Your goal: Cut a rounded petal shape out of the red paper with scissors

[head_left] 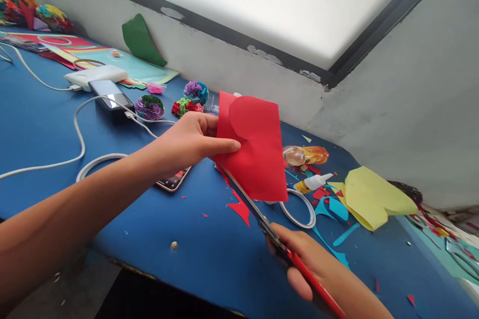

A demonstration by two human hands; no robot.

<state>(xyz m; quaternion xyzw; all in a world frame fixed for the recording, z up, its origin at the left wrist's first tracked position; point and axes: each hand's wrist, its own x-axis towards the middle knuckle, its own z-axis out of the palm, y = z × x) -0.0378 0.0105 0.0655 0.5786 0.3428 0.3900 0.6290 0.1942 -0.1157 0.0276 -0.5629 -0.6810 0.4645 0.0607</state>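
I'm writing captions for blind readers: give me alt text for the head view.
A person's left grip holds up red paper; the right grip holds red-handled scissors near the paper's lower edge. The blue table carries red scraps, a small white bottle and yellow paper.

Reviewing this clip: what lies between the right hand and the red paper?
The scissors, as the head view shows: the right hand grips their red handle, and the blades point toward the lower left of the red paper.

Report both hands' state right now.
Left hand: closed, pinching red paper, thumb on the near face.
Right hand: closed around red-handled scissors.
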